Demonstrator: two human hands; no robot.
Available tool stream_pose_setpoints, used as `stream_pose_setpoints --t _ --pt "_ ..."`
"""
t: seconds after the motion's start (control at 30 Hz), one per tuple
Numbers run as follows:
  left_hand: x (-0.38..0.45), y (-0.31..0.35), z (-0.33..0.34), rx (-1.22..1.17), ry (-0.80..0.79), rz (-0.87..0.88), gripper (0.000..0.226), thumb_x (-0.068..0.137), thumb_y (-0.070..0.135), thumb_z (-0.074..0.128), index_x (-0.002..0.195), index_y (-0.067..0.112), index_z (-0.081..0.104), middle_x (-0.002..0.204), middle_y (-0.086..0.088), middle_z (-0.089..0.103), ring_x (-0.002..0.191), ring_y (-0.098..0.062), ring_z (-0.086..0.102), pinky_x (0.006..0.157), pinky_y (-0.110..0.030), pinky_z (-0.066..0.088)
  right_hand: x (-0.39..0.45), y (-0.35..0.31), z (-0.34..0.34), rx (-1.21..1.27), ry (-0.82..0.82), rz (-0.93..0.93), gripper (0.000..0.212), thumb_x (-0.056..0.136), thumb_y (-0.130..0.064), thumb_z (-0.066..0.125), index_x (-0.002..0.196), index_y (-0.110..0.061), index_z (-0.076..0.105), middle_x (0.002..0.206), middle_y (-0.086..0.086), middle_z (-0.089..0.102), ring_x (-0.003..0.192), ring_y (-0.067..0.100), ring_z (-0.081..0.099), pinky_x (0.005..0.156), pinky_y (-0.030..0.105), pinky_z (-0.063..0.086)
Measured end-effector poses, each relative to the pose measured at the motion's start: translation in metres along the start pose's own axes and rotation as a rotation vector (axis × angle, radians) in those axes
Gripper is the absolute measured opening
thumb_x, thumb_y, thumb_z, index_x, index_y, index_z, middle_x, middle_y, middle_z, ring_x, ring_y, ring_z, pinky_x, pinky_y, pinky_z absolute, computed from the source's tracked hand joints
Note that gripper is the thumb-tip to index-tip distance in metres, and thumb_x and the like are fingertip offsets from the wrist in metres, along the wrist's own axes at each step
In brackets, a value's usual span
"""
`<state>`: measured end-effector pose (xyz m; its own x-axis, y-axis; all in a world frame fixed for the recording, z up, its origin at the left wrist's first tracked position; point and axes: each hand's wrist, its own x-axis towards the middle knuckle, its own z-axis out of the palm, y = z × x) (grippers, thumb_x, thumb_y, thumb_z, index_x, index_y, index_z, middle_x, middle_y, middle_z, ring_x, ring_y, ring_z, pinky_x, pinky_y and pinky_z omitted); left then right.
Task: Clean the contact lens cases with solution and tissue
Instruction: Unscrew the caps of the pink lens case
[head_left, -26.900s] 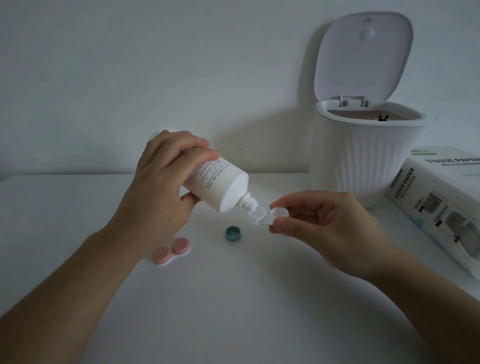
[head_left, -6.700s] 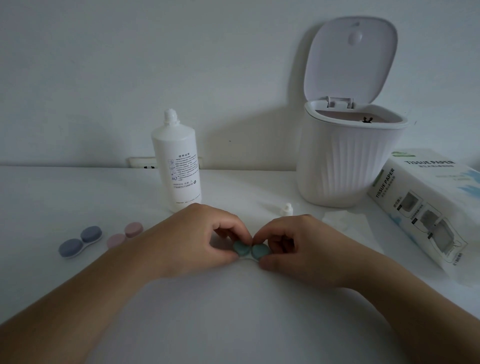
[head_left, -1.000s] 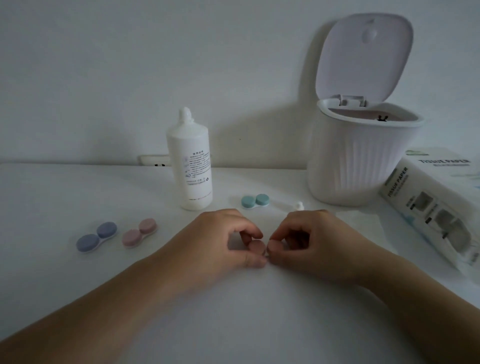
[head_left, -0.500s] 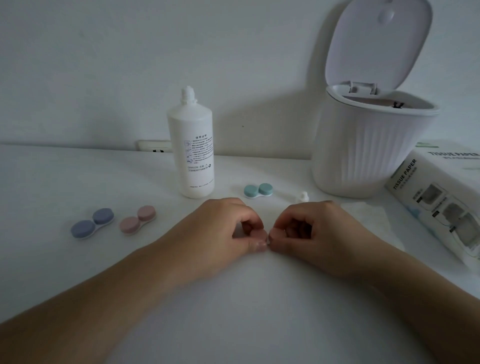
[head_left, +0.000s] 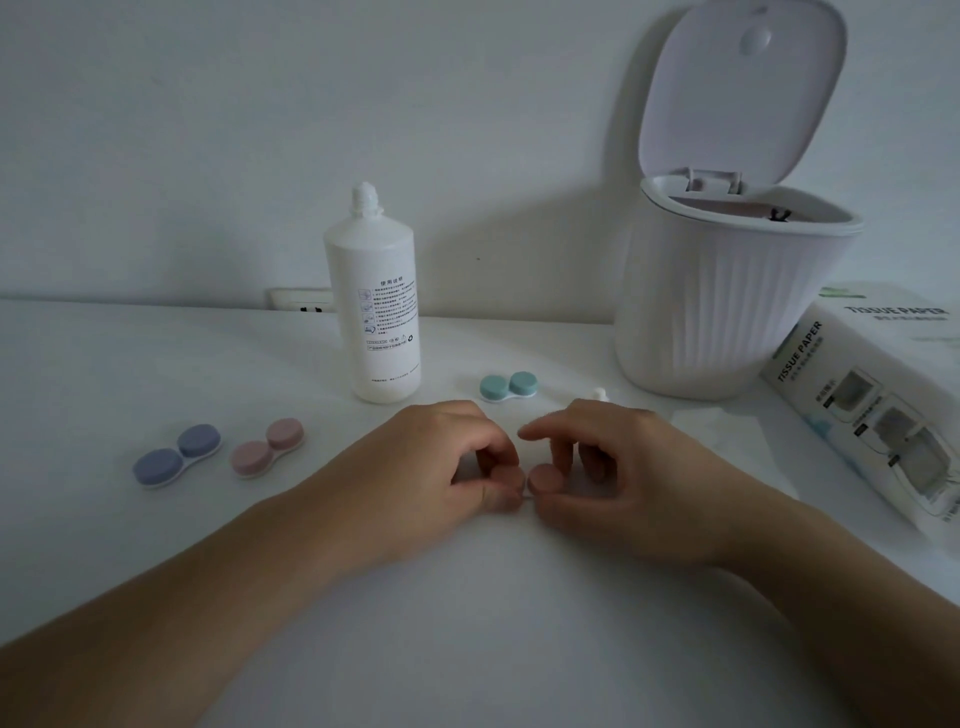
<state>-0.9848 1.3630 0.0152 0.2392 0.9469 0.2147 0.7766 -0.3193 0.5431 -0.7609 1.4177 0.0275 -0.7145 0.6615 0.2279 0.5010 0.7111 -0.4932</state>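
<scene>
While both hands, left (head_left: 441, 467) and right (head_left: 618, 467), pinch the near pink round-capped lens case (head_left: 530, 480), we judge three capped cases (far left) possibly done.

Two bare forearms enter from the lower left and lower right of the frame, with no sleeves showing. The left hand (head_left: 441, 467) and right hand (head_left: 623, 467) wear nothing. The fingernails that show are short and plain.

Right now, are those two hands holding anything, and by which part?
Yes: a small pink twin-cup contact lens case on the table. The left hand pinches its left cap, the right hand its right cap.
</scene>
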Motion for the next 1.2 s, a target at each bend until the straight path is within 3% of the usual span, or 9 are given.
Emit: stream_pose_setpoints --t 0.1,0.2,0.37,0.57,0.77,0.87,0.97,1.07,1.2 --pt "0.001 0.001 -0.001 -0.035 0.004 0.024 0.014 0.078 0.042 0.079 0.089 0.037 0.073 0.094 0.028 0.058 0.076 0.009 0.054 0.069 -0.009 0.039 0.003 0.002 0.002 -0.019 0.045 0.030 0.032 0.072 -0.059 0.067 0.096 -0.037 0.066 0.082 -0.016 0.059 0.074 0.009 0.056 0.060 0.016 0.041" --pt "0.002 0.000 -0.002 -0.063 -0.005 0.017 0.016 0.076 0.037 0.085 0.089 0.036 0.075 0.091 0.033 0.059 0.075 0.013 0.054 0.068 -0.005 0.038 0.004 0.000 0.002 0.008 0.056 -0.005 0.009 0.078 -0.036 0.075 0.085 -0.031 0.071 0.075 -0.011 0.061 0.072 0.011 0.059 0.060 0.018 0.044" --pt "0.002 0.000 -0.002 -0.088 0.007 0.006 0.019 0.074 0.041 0.086 0.088 0.039 0.074 0.088 0.030 0.060 0.071 0.010 0.054 0.065 -0.007 0.038 -0.001 -0.002 -0.004 0.077 0.004 -0.050 0.029 0.080 -0.028 0.072 0.109 -0.032 0.070 0.095 -0.018 0.064 0.086 0.011 0.061 0.076 0.023 0.051" --pt "0.001 0.002 -0.004 -0.068 -0.014 0.009 0.020 0.074 0.042 0.086 0.090 0.041 0.074 0.089 0.031 0.059 0.074 0.010 0.054 0.067 -0.005 0.038 0.002 -0.006 -0.001 0.086 0.112 -0.038 0.029 0.073 -0.052 0.072 0.090 -0.029 0.073 0.075 -0.010 0.061 0.075 0.014 0.058 0.067 0.028 0.048" --pt "0.001 0.002 -0.004 -0.077 -0.016 0.002 0.015 0.077 0.042 0.085 0.086 0.044 0.073 0.088 0.030 0.059 0.070 0.005 0.053 0.066 -0.010 0.039 -0.001 -0.007 -0.002 0.121 0.032 -0.075 0.023 0.081 -0.013 0.076 0.096 -0.031 0.074 0.090 -0.014 0.067 0.088 0.013 0.064 0.078 0.028 0.052" --pt "0.001 0.002 -0.004 -0.082 -0.013 0.001 0.015 0.077 0.043 0.084 0.087 0.043 0.073 0.089 0.028 0.060 0.068 0.004 0.053 0.064 -0.010 0.039 0.000 -0.007 -0.005 0.191 0.019 -0.067 0.020 0.081 -0.023 0.076 0.097 -0.034 0.073 0.099 -0.013 0.068 0.096 0.014 0.063 0.080 0.025 0.050" --pt "0.001 0.002 -0.004 -0.073 -0.020 -0.001 0.019 0.075 0.043 0.085 0.091 0.040 0.075 0.090 0.031 0.059 0.073 0.009 0.054 0.066 -0.006 0.038 0.003 -0.005 -0.003 0.118 0.088 -0.018 0.023 0.074 -0.049 0.073 0.089 -0.032 0.073 0.083 -0.012 0.064 0.083 0.012 0.059 0.072 0.025 0.048" --pt "0.002 0.001 -0.004 -0.079 -0.019 -0.005 0.019 0.075 0.043 0.085 0.091 0.041 0.075 0.090 0.033 0.059 0.074 0.010 0.054 0.067 -0.006 0.039 0.003 -0.005 -0.001 0.093 0.069 -0.009 0.011 0.077 -0.035 0.074 0.088 -0.032 0.073 0.079 -0.013 0.063 0.082 0.011 0.059 0.073 0.028 0.050" --pt "0.002 0.000 -0.003 -0.074 -0.005 0.003 0.020 0.076 0.048 0.083 0.092 0.041 0.074 0.090 0.028 0.060 0.072 0.004 0.054 0.065 -0.009 0.039 0.000 -0.004 -0.007 0.087 -0.012 -0.079 0.019 0.083 -0.028 0.073 0.099 -0.036 0.071 0.103 -0.017 0.067 0.103 0.012 0.061 0.081 0.021 0.047"
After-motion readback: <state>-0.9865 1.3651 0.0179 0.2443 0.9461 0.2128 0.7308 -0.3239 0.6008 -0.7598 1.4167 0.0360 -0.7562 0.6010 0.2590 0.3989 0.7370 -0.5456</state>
